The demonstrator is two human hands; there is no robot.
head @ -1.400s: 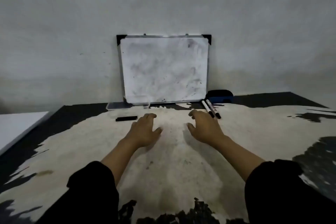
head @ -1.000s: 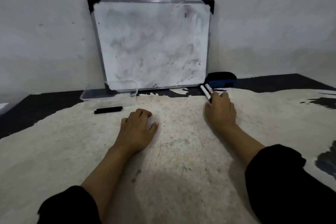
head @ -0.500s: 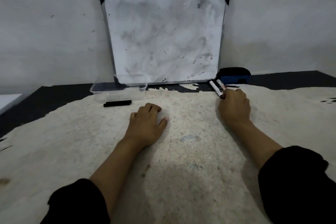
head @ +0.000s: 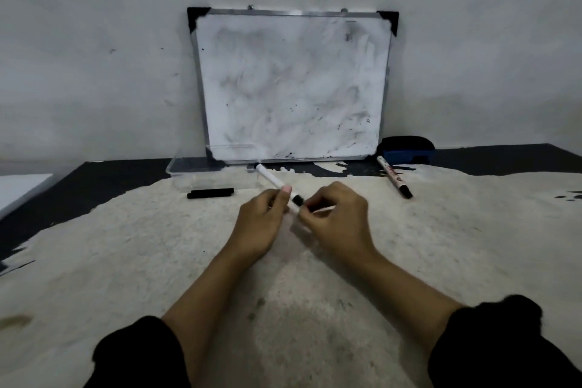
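Note:
A white marker [head: 271, 178] with a black cap is held above the middle of the worn table. My left hand [head: 259, 224] grips its white barrel, thumb on top. My right hand [head: 340, 220] pinches the black cap end [head: 298, 199]. Behind them a smudged whiteboard [head: 293, 88] leans against the wall. A second white marker [head: 393, 176] lies on the table to the right, away from both hands.
A clear plastic box [head: 209, 168] stands at the whiteboard's lower left, with a black bar-shaped object [head: 210, 193] lying in front of it. A blue and black eraser [head: 406, 153] sits at the whiteboard's lower right. A white surface edge [head: 19, 192] shows at far left.
My right hand took one of the two markers from the right and brought it to the middle. My left hand lifted off the table and now grips the barrel.

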